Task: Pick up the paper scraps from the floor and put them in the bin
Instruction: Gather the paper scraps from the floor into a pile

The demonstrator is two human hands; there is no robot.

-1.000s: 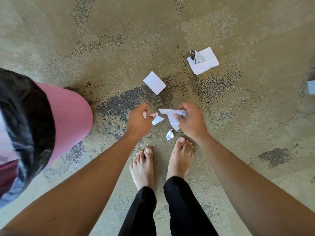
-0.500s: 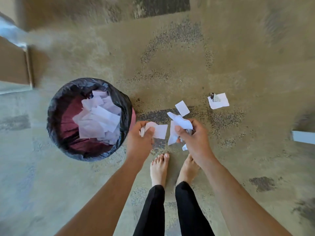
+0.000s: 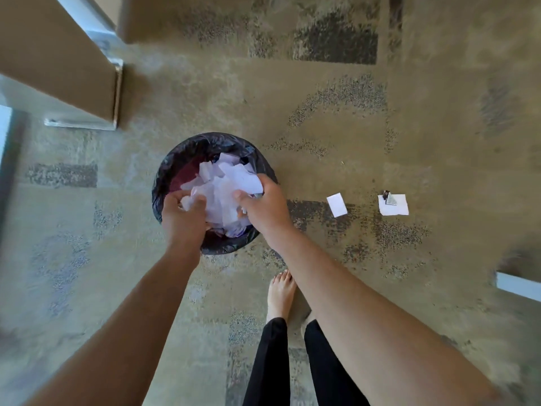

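A round bin [image 3: 187, 155] lined with a black bag stands on the carpet, filled with several white paper scraps [image 3: 218, 197]. Both my hands are over its near side. My left hand [image 3: 183, 213] is curled around a small white scrap. My right hand [image 3: 263, 205] grips a larger white scrap [image 3: 244, 178] above the pile. Two scraps lie on the floor to the right: a small white rectangle [image 3: 336, 204] and a bigger white piece [image 3: 393, 207] with a small dark and grey object [image 3: 389, 197] on it.
A brown cabinet or box with a metal edge [image 3: 87, 83] stands at the upper left. A pale flat object [image 3: 518, 285] sits at the right edge. My bare foot [image 3: 281, 294] and black trouser legs are below the bin.
Both hands rose from the floor by my feet with their scraps and moved left over the bin. The view swung so the bin sits centred.
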